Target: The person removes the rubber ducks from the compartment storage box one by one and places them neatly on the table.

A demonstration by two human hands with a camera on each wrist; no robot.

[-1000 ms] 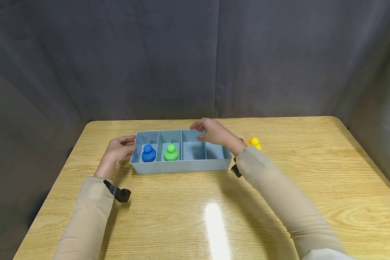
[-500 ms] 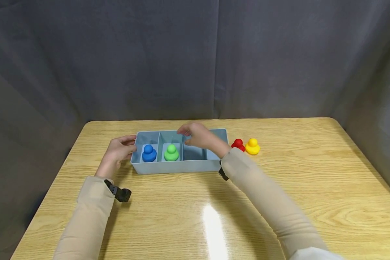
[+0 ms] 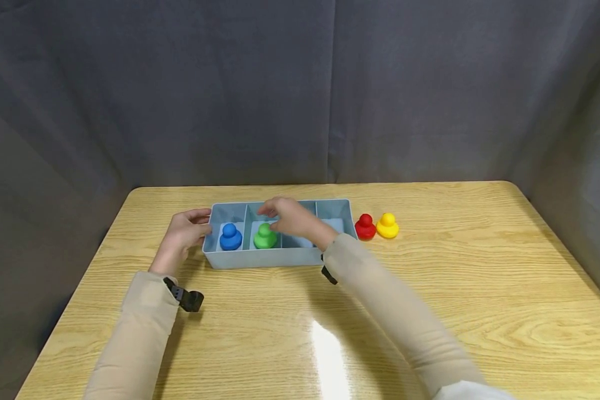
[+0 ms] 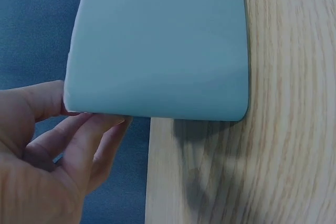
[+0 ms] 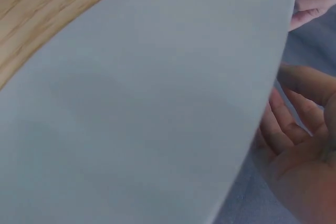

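Observation:
A light blue tray (image 3: 270, 257) with several compartments lies on the wooden table (image 3: 300, 333). A blue figure (image 3: 230, 238) stands in its leftmost compartment and a green figure (image 3: 265, 237) in the one beside it. My left hand (image 3: 189, 229) holds the tray's left end, thumb and fingers spanning the end wall (image 4: 157, 45). My right hand (image 3: 282, 215) hovers over the middle of the tray, just above the green figure, with fingers loosely bent and nothing in it. In the right wrist view its palm (image 5: 299, 145) shows bare behind the tray wall (image 5: 157, 103).
A red figure (image 3: 365, 227) and a yellow figure (image 3: 387, 226) stand side by side on the table just right of the tray. The two right-hand compartments hold no figure. A dark curtain (image 3: 300, 89) closes off the table's far side.
My right hand has moved left across the tray, from over its right half to above the green figure, uncovering the red and yellow figures. The left hand has stayed on the tray.

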